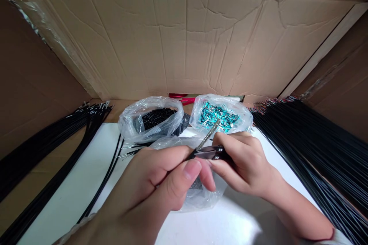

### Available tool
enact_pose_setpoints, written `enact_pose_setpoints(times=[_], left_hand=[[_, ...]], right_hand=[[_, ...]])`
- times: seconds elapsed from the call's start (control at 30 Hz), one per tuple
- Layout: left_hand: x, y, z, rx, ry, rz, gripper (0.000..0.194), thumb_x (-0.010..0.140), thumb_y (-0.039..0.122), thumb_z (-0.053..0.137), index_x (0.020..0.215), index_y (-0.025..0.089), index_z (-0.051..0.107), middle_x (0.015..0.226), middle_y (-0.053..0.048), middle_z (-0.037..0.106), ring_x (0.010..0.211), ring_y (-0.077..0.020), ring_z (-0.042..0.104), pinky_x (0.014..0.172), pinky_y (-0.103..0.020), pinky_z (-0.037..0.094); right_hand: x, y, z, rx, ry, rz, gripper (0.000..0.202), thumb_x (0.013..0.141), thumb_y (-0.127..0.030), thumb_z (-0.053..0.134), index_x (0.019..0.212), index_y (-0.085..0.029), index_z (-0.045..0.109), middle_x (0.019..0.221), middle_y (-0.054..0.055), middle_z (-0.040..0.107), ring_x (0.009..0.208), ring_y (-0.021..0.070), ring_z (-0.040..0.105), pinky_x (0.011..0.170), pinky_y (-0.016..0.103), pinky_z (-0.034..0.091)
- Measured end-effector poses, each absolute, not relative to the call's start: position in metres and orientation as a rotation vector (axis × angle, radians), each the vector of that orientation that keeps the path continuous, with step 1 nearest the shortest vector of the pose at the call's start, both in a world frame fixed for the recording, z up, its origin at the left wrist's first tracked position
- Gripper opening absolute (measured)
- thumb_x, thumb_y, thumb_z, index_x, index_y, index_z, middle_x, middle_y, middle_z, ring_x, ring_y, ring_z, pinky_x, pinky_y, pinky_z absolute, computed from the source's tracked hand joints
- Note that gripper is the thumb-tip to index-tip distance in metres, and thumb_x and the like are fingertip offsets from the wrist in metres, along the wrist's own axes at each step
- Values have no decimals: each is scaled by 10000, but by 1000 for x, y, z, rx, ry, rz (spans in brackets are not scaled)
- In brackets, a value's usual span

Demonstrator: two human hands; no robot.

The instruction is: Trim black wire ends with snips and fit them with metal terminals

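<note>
My left hand (161,183) pinches a black cable between thumb and fingers. From its cut end sticks out a length of silvery braided wire (209,134), pointing up and to the right. My right hand (247,160) is closed around the dark handles of small wire cutters (207,154). Their jaws meet the cable where the braid leaves the black jacket; I cannot tell how tightly they close on it. Just under both hands lies a clear plastic bag (208,201) with small grey contents, partly hidden by my fingers.
Behind stand a plastic bag (129,124) of short black pieces and another bag (245,116) of teal and silver connectors. Black cable bundles lie at left (66,153) and right (324,141). Cardboard walls (172,42) enclose the white work surface (178,229).
</note>
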State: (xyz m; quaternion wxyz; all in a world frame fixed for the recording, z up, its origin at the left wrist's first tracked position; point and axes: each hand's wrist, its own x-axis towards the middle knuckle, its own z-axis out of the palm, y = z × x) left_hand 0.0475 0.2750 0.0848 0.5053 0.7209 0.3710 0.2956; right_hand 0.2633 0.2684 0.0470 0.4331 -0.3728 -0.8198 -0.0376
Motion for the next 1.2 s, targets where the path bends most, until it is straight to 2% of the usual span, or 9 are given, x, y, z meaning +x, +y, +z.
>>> enact_pose_setpoints(times=[0.2, 0.37, 0.5, 0.6, 0.77, 0.87, 0.97, 1.07, 1.2], left_hand=[[50, 278, 86, 1786, 951, 689, 411, 974, 509, 565, 692, 237, 690, 472, 47, 323, 450, -118, 280, 412, -240, 241], [43, 282, 78, 1797, 917, 615, 507, 995, 627, 480, 721, 250, 680, 467, 56, 291, 455, -115, 278, 453, -230, 305], [37, 285, 68, 1763, 911, 646, 580, 1039, 628, 376, 723, 262, 696, 566, 15, 486, 589, -135, 456, 604, -215, 431], [38, 284, 69, 1758, 837, 620, 582, 1023, 654, 389, 729, 271, 713, 576, 1, 518, 648, -157, 513, 642, -224, 452], [40, 280, 73, 1746, 910, 603, 591, 1006, 630, 445, 586, 233, 573, 532, 14, 485, 549, -139, 417, 616, -240, 431], [38, 281, 72, 1747, 909, 599, 623, 1010, 623, 441, 533, 221, 462, 515, 20, 438, 549, -132, 414, 623, -232, 426], [40, 283, 72, 1737, 879, 601, 606, 1013, 627, 437, 562, 225, 484, 528, 21, 455, 567, -132, 440, 636, -236, 428], [44, 285, 73, 1707, 815, 596, 569, 1016, 614, 441, 604, 227, 509, 500, 44, 396, 494, -116, 338, 600, -248, 405], [47, 285, 75, 1617, 745, 545, 571, 1012, 627, 429, 616, 217, 410, 470, 61, 262, 448, -104, 214, 489, -274, 287]], right_hand=[[262, 270, 46, -912, -2039, -125, 428, 1118, -423, 362, 732, -238, 366, 547, -78, 382, 456, 75, 321, 465, 229, 275], [262, 272, 46, -891, -2007, -165, 452, 1111, -452, 378, 717, -231, 380, 520, -88, 357, 430, 67, 322, 444, 225, 272], [263, 273, 45, -885, -1997, -174, 474, 1102, -484, 388, 707, -223, 413, 505, -84, 362, 421, 69, 344, 435, 226, 279], [262, 273, 45, -890, -1990, -198, 457, 1083, -479, 458, 707, -222, 421, 500, -86, 361, 421, 71, 342, 432, 229, 280], [260, 274, 44, -889, -1992, -175, 450, 1084, -467, 465, 710, -222, 414, 515, -88, 364, 423, 67, 333, 435, 232, 272], [260, 273, 43, -887, -2005, -158, 439, 1092, -446, 443, 715, -222, 420, 513, -83, 385, 427, 73, 330, 440, 242, 273], [259, 273, 43, -896, -2010, -164, 445, 1106, -429, 398, 710, -225, 411, 507, -82, 384, 424, 73, 321, 444, 245, 274], [259, 272, 44, -906, -2013, -194, 442, 1116, -401, 373, 709, -231, 391, 508, -83, 369, 422, 72, 320, 447, 242, 274], [259, 272, 44, -905, -1991, -235, 432, 1113, -393, 382, 711, -235, 387, 506, -83, 359, 425, 75, 324, 444, 241, 275]])
